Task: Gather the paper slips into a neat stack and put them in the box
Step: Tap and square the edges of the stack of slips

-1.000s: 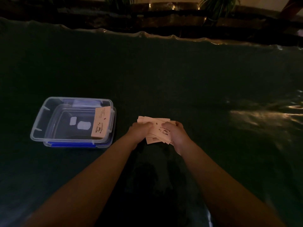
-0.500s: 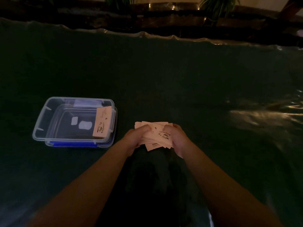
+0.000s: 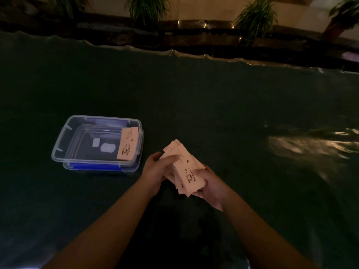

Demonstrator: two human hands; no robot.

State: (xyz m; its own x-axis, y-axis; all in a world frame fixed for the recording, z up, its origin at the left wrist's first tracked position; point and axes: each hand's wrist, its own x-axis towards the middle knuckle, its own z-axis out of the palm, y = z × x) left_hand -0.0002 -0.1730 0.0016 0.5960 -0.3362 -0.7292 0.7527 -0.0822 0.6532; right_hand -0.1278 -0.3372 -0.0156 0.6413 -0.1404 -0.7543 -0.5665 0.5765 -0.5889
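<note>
Both hands hold a fanned bundle of pale pink paper slips [image 3: 182, 167] printed with a coffee-cup logo, just above the dark green table. My left hand [image 3: 157, 167] grips the bundle's left side, thumb on top. My right hand [image 3: 209, 183] cups its lower right end. The slips are uneven, their edges offset. To the left stands a clear plastic box [image 3: 64, 138] on its blue lid. One pink slip [image 3: 128, 144] leans inside against the box's right wall.
The dark green glossy table cover [image 3: 213, 105] spreads wide on all sides, with light glare at the right [image 3: 303, 146]. Beyond the far edge runs a dark ledge with potted plants [image 3: 254, 18].
The bundle has turned from lying flat and wide to slanting lengthwise between the hands. My right hand has dropped to its lower end; my left has shifted to its side.
</note>
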